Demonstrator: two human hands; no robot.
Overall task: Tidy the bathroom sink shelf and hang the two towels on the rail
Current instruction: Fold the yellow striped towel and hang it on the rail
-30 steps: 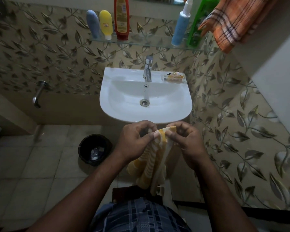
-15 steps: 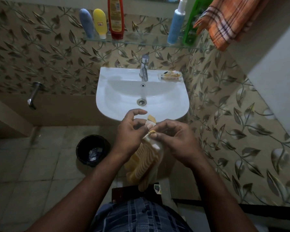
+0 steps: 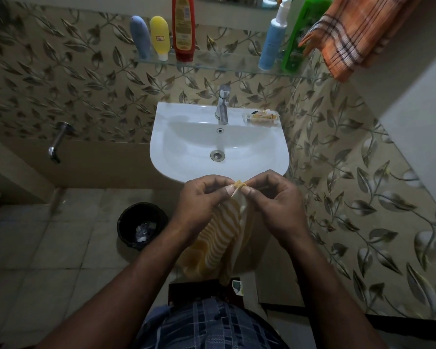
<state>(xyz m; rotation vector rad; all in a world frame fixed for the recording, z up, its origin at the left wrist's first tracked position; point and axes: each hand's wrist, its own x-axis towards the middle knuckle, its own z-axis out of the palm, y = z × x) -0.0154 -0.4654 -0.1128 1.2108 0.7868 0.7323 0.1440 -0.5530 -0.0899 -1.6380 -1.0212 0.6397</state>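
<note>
One corner of the yellow striped towel (image 3: 222,238) is being pinched
Held at centre frame by left hand (image 3: 202,205) and right hand (image 3: 275,205); spreading of its edge is judged needed before hanging

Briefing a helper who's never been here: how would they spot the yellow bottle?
Find the white sink; the glass shelf runs along the wall above it. At its left end three bottles stand close together; the yellow bottle is the middle one, cap down, between a grey-blue bottle and a taller red bottle.
</note>
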